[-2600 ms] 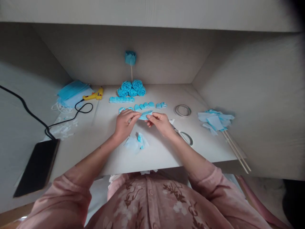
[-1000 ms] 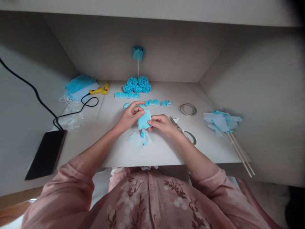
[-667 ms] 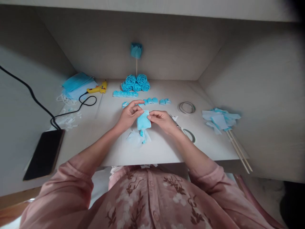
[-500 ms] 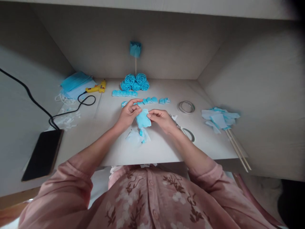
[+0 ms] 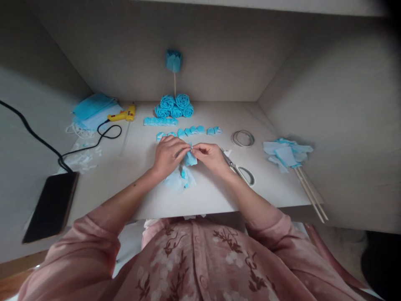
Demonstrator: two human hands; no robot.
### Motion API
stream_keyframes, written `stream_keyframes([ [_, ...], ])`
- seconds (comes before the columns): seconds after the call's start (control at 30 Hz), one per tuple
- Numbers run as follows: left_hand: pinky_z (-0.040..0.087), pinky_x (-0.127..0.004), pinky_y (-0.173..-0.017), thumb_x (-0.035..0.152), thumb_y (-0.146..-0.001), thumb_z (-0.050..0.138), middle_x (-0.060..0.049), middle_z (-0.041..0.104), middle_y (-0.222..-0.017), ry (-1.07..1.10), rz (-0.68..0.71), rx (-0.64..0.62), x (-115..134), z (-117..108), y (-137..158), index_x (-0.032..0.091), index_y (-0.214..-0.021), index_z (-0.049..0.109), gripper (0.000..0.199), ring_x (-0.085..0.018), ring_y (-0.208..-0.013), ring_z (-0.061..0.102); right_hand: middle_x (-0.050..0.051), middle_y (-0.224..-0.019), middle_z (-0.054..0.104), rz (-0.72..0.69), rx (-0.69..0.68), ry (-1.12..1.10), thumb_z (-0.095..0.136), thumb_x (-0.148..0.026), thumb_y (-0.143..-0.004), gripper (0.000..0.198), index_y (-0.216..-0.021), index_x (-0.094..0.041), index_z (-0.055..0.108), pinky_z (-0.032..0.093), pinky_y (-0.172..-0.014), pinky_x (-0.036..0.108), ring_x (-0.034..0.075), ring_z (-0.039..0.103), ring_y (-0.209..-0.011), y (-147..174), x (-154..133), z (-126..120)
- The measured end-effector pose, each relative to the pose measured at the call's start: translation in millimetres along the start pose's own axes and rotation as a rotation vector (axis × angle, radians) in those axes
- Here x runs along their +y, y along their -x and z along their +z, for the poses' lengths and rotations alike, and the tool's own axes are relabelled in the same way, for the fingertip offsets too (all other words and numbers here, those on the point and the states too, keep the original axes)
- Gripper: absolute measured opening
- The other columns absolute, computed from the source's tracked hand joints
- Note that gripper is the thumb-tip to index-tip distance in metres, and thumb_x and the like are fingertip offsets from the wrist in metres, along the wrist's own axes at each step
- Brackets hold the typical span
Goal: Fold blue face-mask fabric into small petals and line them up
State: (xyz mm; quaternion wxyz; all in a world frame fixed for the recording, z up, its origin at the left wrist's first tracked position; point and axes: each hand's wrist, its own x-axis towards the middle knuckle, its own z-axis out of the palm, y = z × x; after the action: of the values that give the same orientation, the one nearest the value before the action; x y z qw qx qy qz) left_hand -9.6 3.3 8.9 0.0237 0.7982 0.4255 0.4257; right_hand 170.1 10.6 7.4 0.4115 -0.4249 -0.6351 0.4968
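Observation:
A small piece of blue fabric (image 5: 191, 159), like face-mask material, is pinched at its top edge between my two hands and looks gathered there. My left hand (image 5: 171, 154) closes on it from the left, thumb and fingers together. From the right, my right hand (image 5: 209, 155) grips the same edge between thumb and forefinger. Below them on the table lie white and blue scraps (image 5: 180, 179). Just beyond my fingers runs a row of small folded blue pieces (image 5: 194, 131). Scissors (image 5: 239, 169) rest beside my right wrist, partly hidden.
Rolled blue fabric roses (image 5: 175, 106) are stacked at the back, near a blue flower on a stick (image 5: 173, 61). A yellow glue gun (image 5: 122, 115), face masks (image 5: 94, 109) and a phone (image 5: 52, 207) sit left. Tape rings (image 5: 242, 138) and sticks with fabric (image 5: 288, 154) lie right.
The blue piece was spread flat between my hands; now it is bunched at the top. My left hand has turned over, its back facing up, and my fingertips have come together.

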Motion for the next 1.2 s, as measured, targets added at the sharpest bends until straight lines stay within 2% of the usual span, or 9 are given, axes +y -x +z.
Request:
stream_keyframes([
  [0.2,0.037,-0.037,-0.077,0.034,-0.094,0.055,-0.005,0.074,-0.083,-0.048,0.039,-0.014,-7.1,4.2,3.1,0.024,-0.086,0.074,0.023,-0.020,-0.082,0.061,-0.002,-0.061,0.056,-0.048,0.023,0.160,0.060,-0.035,-0.079,0.021,-0.075,-0.018,0.071,0.036,-0.057,0.024,0.011,0.046,-0.057,1.2,3.7,1.6],
  [0.43,0.036,-0.040,-0.081,0.030,-0.093,0.053,-0.005,0.073,-0.082,-0.133,0.097,-0.093,-2.4,-1.3,1.7,0.024,-0.084,0.072,0.022,-0.022,-0.082,0.058,-0.002,-0.058,0.055,-0.122,0.065,0.359,0.058,-0.033,-0.081,0.022,-0.072,-0.018,0.072,0.034,-0.056,0.024,0.011,0.045,-0.055,0.5,10.6,4.1],
  [0.63,0.037,-0.037,-0.079,0.023,-0.089,0.055,-0.003,0.070,-0.074,-0.114,0.056,-0.051,-0.8,0.8,0.2,0.021,-0.076,0.068,0.019,-0.020,-0.078,0.059,-0.003,-0.058,0.056,-0.149,0.061,0.357,0.057,-0.030,-0.081,0.022,-0.075,-0.016,0.072,0.034,-0.055,0.022,0.009,0.044,-0.054,2.0,10.0,6.6],
  [0.73,0.038,-0.036,-0.078,0.021,-0.085,0.057,-0.002,0.068,-0.071,-0.007,-0.042,-0.045,-1.2,0.9,-1.1,0.020,-0.073,0.066,0.016,-0.019,-0.076,0.058,-0.002,-0.059,0.057,-0.125,0.061,0.297,0.057,-0.031,-0.079,0.022,-0.073,-0.016,0.072,0.035,-0.055,0.022,0.009,0.044,-0.054,2.0,7.5,6.8],
  [0.97,0.044,-0.028,-0.073,0.027,-0.078,0.058,0.000,0.065,-0.072,0.449,-0.498,0.048,-9.1,2.4,-2.7,0.018,-0.072,0.063,0.012,-0.015,-0.072,0.057,-0.002,-0.060,0.058,0.032,0.035,0.042,0.063,-0.037,-0.073,0.023,-0.077,-0.016,0.072,0.037,-0.055,0.023,0.010,0.047,-0.054,-0.3,1.6,2.8],
  [1.2,0.040,-0.025,-0.067,0.032,-0.072,0.067,0.002,0.057,-0.065,0.734,-0.713,0.196,-21.6,3.6,-4.5,0.017,-0.071,0.062,0.015,-0.012,-0.064,0.049,-0.002,-0.059,0.058,0.046,0.063,-0.068,0.067,-0.038,-0.070,0.023,-0.074,-0.016,0.071,0.041,-0.058,0.025,0.010,0.049,-0.056,-3.3,-0.2,-3.7],
])
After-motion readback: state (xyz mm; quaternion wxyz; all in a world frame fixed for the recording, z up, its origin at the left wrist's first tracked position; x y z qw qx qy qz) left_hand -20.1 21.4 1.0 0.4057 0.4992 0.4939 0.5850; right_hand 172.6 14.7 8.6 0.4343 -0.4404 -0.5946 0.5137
